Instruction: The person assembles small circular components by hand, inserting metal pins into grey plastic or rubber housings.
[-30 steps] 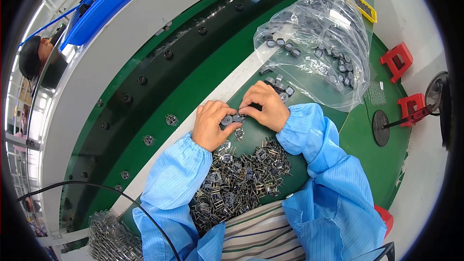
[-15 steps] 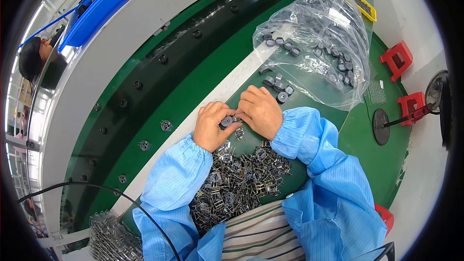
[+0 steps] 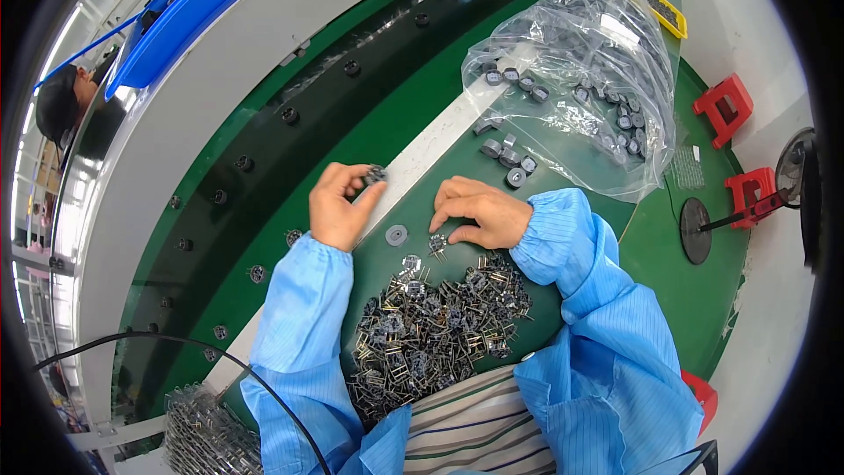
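Note:
Pinched between the thumb and fingers of my left hand (image 3: 337, 211) is a small dark round component (image 3: 375, 175), above the white strip beside the conveyor. My right hand (image 3: 482, 214) is low over the green table, its thumb and fingers apart at the top edge of a single pinned component (image 3: 438, 245). Whether its fingertips touch that piece I cannot tell. A grey round cap (image 3: 396, 235) lies flat between the two hands. Close to my body spreads a heap of pinned components (image 3: 431, 325).
Several dark round caps (image 3: 515, 178) sit beyond my right hand, next to a clear plastic bag (image 3: 571, 44) of more caps. At left the dark conveyor belt (image 3: 264, 145) carries spaced components. A black cable (image 3: 176, 334) crosses the lower left; red stools (image 3: 723, 110) stand right.
My left hand has moved left toward the conveyor with the small component. My right hand has parted from it and lowered to the loose pinned component. The grey cap now lies on the table.

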Tool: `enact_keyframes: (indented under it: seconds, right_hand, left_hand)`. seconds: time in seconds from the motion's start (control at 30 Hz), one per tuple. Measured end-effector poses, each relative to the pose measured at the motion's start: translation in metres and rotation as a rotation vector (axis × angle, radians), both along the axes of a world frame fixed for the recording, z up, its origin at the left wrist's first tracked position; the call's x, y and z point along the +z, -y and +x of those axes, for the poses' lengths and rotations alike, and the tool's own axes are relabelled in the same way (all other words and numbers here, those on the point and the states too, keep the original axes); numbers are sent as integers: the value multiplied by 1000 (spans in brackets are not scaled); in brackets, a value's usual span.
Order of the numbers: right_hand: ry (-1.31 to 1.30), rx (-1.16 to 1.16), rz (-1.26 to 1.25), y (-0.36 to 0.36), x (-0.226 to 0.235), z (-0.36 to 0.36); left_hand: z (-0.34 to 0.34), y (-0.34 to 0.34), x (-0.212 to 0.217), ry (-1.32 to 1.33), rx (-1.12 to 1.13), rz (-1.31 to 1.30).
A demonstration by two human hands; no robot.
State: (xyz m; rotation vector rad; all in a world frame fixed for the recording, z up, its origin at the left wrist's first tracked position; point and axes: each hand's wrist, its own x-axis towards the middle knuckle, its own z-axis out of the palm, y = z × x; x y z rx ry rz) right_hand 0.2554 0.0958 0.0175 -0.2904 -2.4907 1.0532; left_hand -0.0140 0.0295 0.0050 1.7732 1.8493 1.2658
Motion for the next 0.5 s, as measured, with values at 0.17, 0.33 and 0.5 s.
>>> enact_keyframes:
  seconds: [0.17,0.33,0.5]
  right_hand:
    - [10,104,-23,1,-6,-6]
    - [-17,-85,-97,1,-5,-4]
    - [69,-349,127,0,-1,1]
  left_hand:
    - [-28,0,-3,-143,170,-185]
    - [-12,3,20,-406,204,101]
    - [11,27,53,-207,-548,-475]
